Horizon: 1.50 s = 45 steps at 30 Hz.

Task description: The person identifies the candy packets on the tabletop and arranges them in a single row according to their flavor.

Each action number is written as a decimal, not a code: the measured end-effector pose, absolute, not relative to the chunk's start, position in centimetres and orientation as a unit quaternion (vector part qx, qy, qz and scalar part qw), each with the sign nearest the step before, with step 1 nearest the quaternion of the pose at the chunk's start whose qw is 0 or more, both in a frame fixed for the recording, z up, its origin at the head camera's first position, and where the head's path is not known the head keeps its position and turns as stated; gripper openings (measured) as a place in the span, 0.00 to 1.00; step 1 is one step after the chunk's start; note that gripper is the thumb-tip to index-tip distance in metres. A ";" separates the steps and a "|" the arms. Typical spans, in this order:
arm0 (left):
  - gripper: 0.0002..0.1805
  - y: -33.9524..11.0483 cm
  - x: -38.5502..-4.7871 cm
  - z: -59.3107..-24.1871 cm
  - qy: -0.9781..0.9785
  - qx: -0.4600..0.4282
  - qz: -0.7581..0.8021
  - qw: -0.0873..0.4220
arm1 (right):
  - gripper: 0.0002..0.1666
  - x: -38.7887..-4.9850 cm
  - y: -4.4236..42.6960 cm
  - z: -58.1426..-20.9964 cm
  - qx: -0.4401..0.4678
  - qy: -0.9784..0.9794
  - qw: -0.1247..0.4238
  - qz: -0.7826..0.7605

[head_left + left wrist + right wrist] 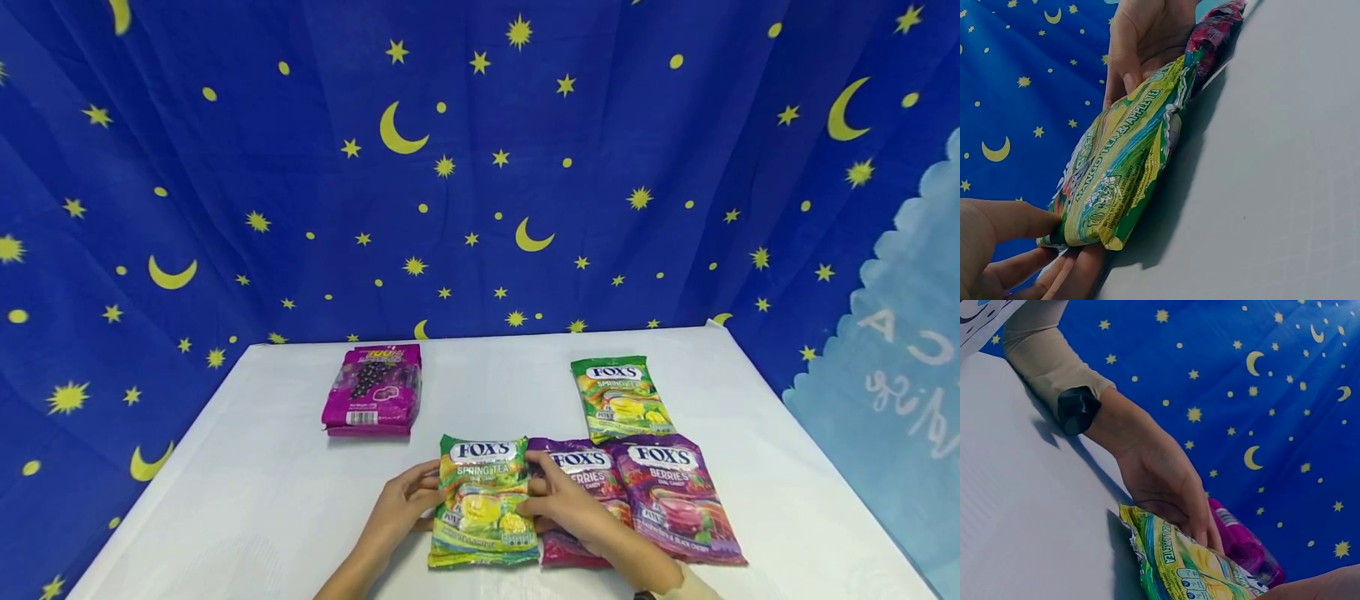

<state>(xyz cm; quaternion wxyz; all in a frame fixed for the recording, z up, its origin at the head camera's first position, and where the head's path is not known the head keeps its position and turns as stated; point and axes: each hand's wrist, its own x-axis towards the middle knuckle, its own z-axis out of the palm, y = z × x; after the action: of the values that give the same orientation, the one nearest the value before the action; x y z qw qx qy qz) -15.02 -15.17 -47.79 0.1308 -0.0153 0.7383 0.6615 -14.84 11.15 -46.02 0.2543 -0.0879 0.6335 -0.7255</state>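
Note:
A green and yellow candy bag labelled Fox's Spring Tea is held between both hands at the front of the table. My left hand grips its left edge; in the left wrist view the thumb lies on one face and fingers are behind. The right hand holds the opposite edge, its fingers curled onto the front. Under the right hand and wrist is a purple Berries candy bag, partly covered. A second Berries bag lies beside it on the right.
Another green Spring Tea bag lies behind the Berries bags. A magenta candy pack with a grape picture sits at the back left of the white table. Blue star-patterned cloth hangs behind the table.

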 end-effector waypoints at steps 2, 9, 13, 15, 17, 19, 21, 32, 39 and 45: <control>0.34 -15.2 -15.0 -47.8 0.736 -0.017 0.665 0.131 | 0.48 -14.9 11.1 -46.1 -0.086 0.628 0.255 -0.730; 0.34 -15.1 -15.1 -48.0 0.736 -0.024 0.664 0.130 | 0.51 -15.0 11.0 -46.2 -0.080 0.624 0.250 -0.736; 0.34 -15.1 -15.2 -48.1 0.734 -0.022 0.666 0.130 | 0.53 -15.1 11.0 -46.2 -0.077 0.631 0.246 -0.731; 0.34 -15.1 -15.2 -48.1 0.729 -0.019 0.671 0.131 | 0.53 -15.1 11.1 -46.2 -0.076 0.635 0.245 -0.729; 0.34 -15.2 -15.2 -48.2 0.727 -0.015 0.674 0.132 | 0.54 -15.1 11.1 -46.3 -0.075 0.637 0.246 -0.726; 0.34 -15.2 -15.3 -48.1 0.727 -0.013 0.674 0.131 | 0.55 -15.2 11.1 -46.2 -0.074 0.638 0.247 -0.725; 0.34 -15.2 -15.3 -48.1 0.728 -0.012 0.673 0.130 | 0.55 -15.2 11.0 -46.2 -0.074 0.639 0.248 -0.725; 0.34 -15.1 -15.4 -47.8 0.744 -0.004 0.656 0.125 | 0.55 -15.6 11.2 -46.2 -0.078 0.643 0.255 -0.718; 0.33 -14.8 -16.1 -46.3 0.799 0.055 0.589 0.111 | 0.54 -16.6 11.5 -45.1 -0.098 0.678 0.260 -0.681; 0.33 -14.0 -17.7 -45.0 0.870 0.089 0.482 0.046 | 0.56 -18.6 11.7 -43.4 -0.119 0.709 0.261 -0.645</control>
<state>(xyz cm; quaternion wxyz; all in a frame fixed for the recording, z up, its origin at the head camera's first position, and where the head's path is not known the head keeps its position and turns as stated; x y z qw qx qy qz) -17.67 -13.98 -44.97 0.0455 0.0889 0.8704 0.4821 -18.55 11.65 -43.43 0.2608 -0.1188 0.7088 -0.6446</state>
